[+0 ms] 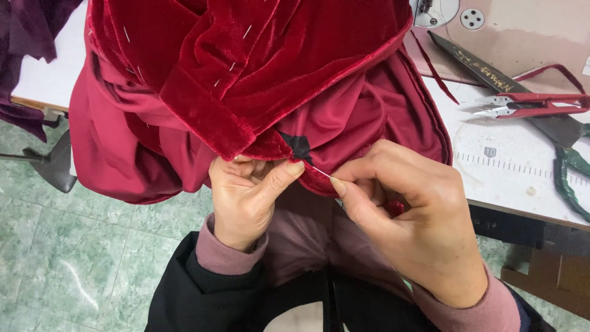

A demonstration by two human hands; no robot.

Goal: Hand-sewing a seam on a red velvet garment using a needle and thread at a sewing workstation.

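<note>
A bulky red velvet garment with a smooth red lining hangs off the table's edge onto my lap. Several pins stick in its folded bands. My left hand pinches the lower velvet edge beside a small black patch. My right hand holds a thin needle between thumb and forefinger, its tip at the same edge, close to my left thumb.
On the white table at right lie red-handled thread snips, large dark shears and a green cord. A sewing machine plate sits at the top. Purple cloth hangs at left above the green tile floor.
</note>
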